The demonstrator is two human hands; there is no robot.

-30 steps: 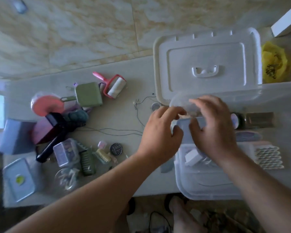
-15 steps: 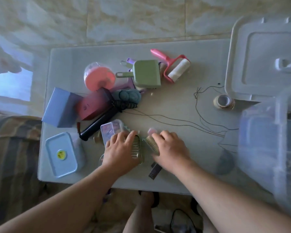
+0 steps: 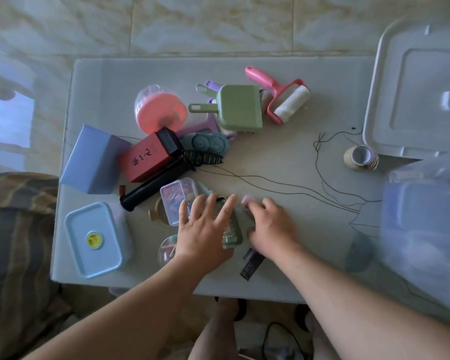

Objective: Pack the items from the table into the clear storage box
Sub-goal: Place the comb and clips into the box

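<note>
The clear storage box [image 3: 426, 219] stands blurred at the table's right edge, with its white lid [image 3: 416, 100] lying behind it. My left hand [image 3: 205, 229] lies with fingers spread over a green slotted tool [image 3: 231, 233] and touches a small clear case [image 3: 176, 198]. Right beside it, my right hand [image 3: 270, 227] curls its fingers over a small pink-tipped brush [image 3: 246, 201], most of which is hidden. A dark comb [image 3: 252, 265] lies under my right wrist.
On the left half of the table lie a light blue lunch box [image 3: 96, 240], blue box [image 3: 94, 159], red box [image 3: 146, 159], black tube [image 3: 153, 188], pink round container [image 3: 160, 110], green dustpan [image 3: 240, 107] and pink lint roller [image 3: 283, 97]. A tape roll [image 3: 361, 158] and thin wire [image 3: 296, 187] lie mid-table.
Both hands left the storage box and came down left onto the small items at the table's front. Since half a second ago my left fingers have spread wider.
</note>
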